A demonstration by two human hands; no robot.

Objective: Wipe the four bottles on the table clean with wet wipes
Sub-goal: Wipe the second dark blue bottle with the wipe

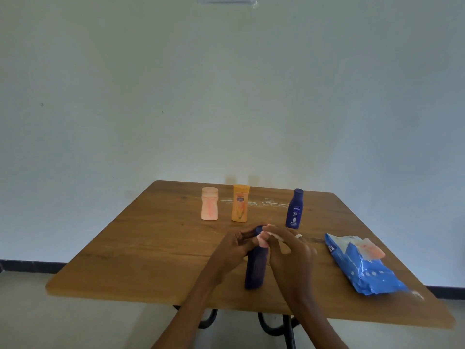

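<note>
**Both hands on dark blue bottle, lower centre of frame**

At lower centre of the frame, the left hand has its fingers curled round the upper body of a dark blue bottle, gripping it just below the cap. The right hand pinches a wet wipe between its fingertips and holds it against the bottle's neck. The bottle stands on the wooden table, leaning slightly toward the top of the frame.

Above the hands, three bottles stand upright in a row, well apart: a pink bottle to the left, an orange bottle in the middle, a blue Nivea bottle to the right. White smears mark the tabletop between them.

At lower right lies a blue wipes pack, its flap open.
</note>
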